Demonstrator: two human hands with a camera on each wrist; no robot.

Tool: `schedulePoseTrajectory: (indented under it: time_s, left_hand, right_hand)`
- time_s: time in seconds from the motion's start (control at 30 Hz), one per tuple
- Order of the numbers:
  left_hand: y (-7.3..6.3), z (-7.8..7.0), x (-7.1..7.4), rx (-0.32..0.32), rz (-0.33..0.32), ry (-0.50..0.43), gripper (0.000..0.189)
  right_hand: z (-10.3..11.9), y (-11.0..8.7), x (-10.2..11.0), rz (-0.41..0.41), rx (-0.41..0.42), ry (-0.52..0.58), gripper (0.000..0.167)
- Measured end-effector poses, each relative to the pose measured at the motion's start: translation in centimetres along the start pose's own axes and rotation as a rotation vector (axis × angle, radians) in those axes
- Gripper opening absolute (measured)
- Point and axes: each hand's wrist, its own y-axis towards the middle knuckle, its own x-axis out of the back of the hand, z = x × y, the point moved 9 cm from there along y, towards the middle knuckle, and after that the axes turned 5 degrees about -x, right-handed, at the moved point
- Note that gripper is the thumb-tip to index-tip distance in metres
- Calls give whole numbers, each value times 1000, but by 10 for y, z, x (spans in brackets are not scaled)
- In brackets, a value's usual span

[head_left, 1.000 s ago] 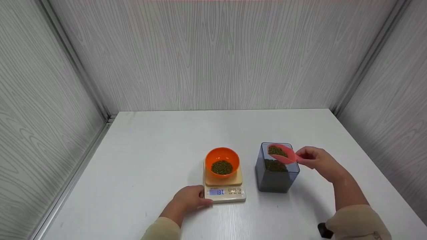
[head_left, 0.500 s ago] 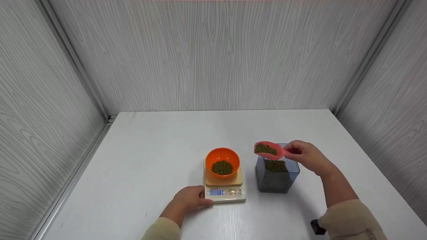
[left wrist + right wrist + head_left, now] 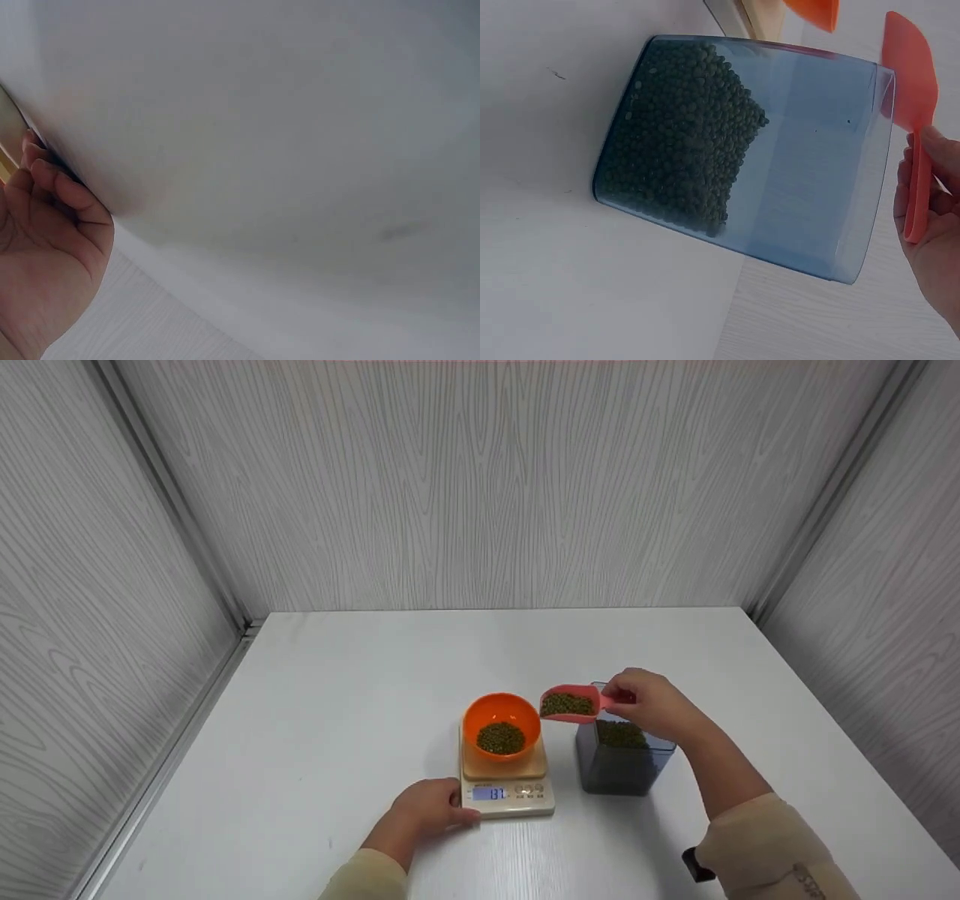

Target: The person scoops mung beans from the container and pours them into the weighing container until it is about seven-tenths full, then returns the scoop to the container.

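Observation:
A pink scoop (image 3: pixel 586 715) heaped with small green beans (image 3: pixel 566 704) is held by its handle in my right hand (image 3: pixel 654 706). The scoop's tip is right at the right rim of an orange bowl (image 3: pixel 493 706), which has green beans in its bottom. Under the bowl is a kitchen scale (image 3: pixel 517 808) with a lit display that looks like 137. My left hand (image 3: pixel 426 808) grips the scale's front left corner, thumb along the front edge. In the right wrist view, the scoop's handle (image 3: pixel 918 196) lies between thumb and fingers.
A clear bluish container (image 3: pixel 613 771), partly filled with green beans, stands right of the scale, below my right hand. Grey wood-grain panels (image 3: pixel 480 487) enclose the white table (image 3: pixel 360 675) at the back and both sides.
My right hand has carried the loaded scoop leftward, from over the container to the bowl's right rim. The left hand, the scale and the bowl stay in place.

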Motion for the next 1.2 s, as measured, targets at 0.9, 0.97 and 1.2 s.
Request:
schedulePoseTrajectory:
  time_s: [0.9, 0.97, 1.2]
  left_hand:
    - [-4, -7, 5, -29, -20, -22, 37]
    - [-4, -7, 5, -23, -17, -28, 37]
    - [-3, -4, 3, -22, -15, -25, 38]
  right_hand:
    - [36, 8, -8, -23, 122, -196, 11]
    - [39, 8, -9, -27, 131, -209, 11]
    - [44, 9, -9, -35, 136, -237, 12]
